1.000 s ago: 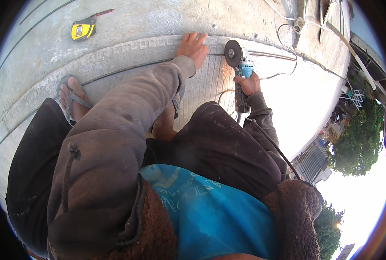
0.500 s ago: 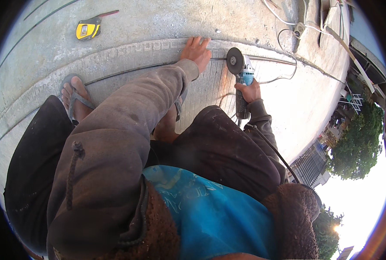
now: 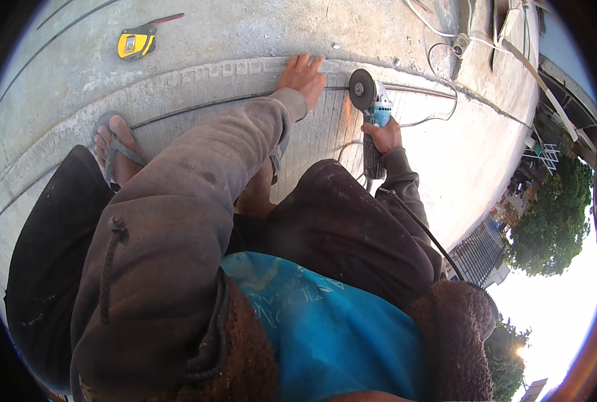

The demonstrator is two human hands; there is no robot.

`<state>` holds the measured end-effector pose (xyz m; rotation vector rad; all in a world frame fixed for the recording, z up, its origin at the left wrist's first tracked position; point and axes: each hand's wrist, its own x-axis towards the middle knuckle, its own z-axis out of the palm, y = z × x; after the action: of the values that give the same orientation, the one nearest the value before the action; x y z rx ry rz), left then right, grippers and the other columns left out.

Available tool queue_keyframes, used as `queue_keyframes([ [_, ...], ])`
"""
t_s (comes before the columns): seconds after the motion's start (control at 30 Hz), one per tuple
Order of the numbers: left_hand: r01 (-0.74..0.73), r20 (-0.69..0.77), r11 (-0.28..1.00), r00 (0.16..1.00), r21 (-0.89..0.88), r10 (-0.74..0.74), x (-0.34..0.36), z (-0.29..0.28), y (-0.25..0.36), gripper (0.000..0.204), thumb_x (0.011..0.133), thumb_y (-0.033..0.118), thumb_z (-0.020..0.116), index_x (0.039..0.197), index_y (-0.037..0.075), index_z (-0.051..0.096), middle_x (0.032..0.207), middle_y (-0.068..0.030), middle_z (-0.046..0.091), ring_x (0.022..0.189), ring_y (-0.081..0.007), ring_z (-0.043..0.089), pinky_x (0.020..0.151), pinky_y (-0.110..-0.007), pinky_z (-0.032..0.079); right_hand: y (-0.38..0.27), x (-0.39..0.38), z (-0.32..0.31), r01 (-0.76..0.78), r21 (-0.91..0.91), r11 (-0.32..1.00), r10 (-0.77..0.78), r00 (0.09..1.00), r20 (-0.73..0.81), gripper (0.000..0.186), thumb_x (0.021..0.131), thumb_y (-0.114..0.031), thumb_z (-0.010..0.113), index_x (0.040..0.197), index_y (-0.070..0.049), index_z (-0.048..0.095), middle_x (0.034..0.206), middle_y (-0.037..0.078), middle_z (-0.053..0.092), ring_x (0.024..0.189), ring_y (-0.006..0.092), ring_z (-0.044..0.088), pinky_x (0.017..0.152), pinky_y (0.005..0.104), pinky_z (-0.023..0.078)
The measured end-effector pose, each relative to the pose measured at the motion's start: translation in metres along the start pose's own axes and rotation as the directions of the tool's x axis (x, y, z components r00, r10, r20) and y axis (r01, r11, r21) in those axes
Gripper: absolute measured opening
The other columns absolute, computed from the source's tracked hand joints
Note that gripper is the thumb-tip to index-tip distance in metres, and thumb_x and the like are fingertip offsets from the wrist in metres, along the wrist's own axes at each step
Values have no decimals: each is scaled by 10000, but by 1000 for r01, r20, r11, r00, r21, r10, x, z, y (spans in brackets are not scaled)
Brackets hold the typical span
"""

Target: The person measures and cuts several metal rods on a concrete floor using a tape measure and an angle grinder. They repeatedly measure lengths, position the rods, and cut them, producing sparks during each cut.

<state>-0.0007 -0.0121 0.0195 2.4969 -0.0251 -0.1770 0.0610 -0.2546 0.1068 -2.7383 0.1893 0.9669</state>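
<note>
My right hand (image 3: pixel 384 137) is closed around the body of a teal and black angle grinder (image 3: pixel 377 116). Its dark round disc (image 3: pixel 361 89) meets a thin steel rod (image 3: pixel 412 90) on the concrete, and an orange streak of sparks (image 3: pixel 347 110) shows just left of it. To the left of the disc, my left hand (image 3: pixel 303 82) lies over the rod with its fingers stretched out and slightly apart on the concrete ledge (image 3: pixel 224 70). The left thumb is hidden, and so is the rod beneath the palm.
A yellow and black tape measure (image 3: pixel 135 43) lies at the far left, beside a thin reddish stick (image 3: pixel 169 18). My sandalled foot (image 3: pixel 119 147) stands by the rod. A cable (image 3: pixel 432 238) trails near my right arm; a white socket (image 3: pixel 460 45) with wires lies far right.
The orange streak beside the disc has grown brighter. The grinder and my right hand have shifted very slightly up and left in the picture; my left hand keeps its place.
</note>
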Motion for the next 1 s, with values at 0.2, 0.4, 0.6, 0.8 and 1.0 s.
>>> queue_keyframes([
  [0.2,5,2,1000,1000,9,-5,-2,-2,1,141,823,178,658,845,77,754,1398,-128,491,1290,-343,399,1074,-456,298,0,-6,0,-4,-32,999,4,1000,-13,544,626,-294,749,1079,-8,650,937,162,696,860,271,677,774,386,527],
  [0.4,4,50,1000,999,-6,-4,-2,-4,0,144,824,178,656,860,74,749,1414,-131,478,1301,-351,389,1082,-465,292,14,-15,3,-12,121,993,13,1000,-3,473,656,-243,755,1043,8,647,897,144,688,801,243,673,724,369,530],
  [0.6,-3,58,999,998,-33,5,1,-4,-7,144,857,229,659,867,115,748,1410,-121,486,1296,-350,395,1075,-462,303,48,-34,-13,-48,612,789,95,994,-45,242,730,-95,669,916,52,622,771,123,651,620,218,657,568,332,536],
  [0.8,-92,-107,992,991,-84,82,39,-13,5,147,853,296,686,882,159,733,1206,-42,614,1168,-262,483,996,-418,342,73,-61,-18,-103,835,541,298,952,-75,248,754,-135,660,914,51,625,784,142,650,621,238,661,560,345,543],
  [1.0,-272,156,962,949,-30,274,97,15,65,146,858,293,678,913,159,699,946,-24,651,999,-237,548,897,-396,395,130,-65,7,-85,960,265,494,867,-60,268,765,-169,649,926,43,619,810,145,652,647,255,669,578,380,557],
])
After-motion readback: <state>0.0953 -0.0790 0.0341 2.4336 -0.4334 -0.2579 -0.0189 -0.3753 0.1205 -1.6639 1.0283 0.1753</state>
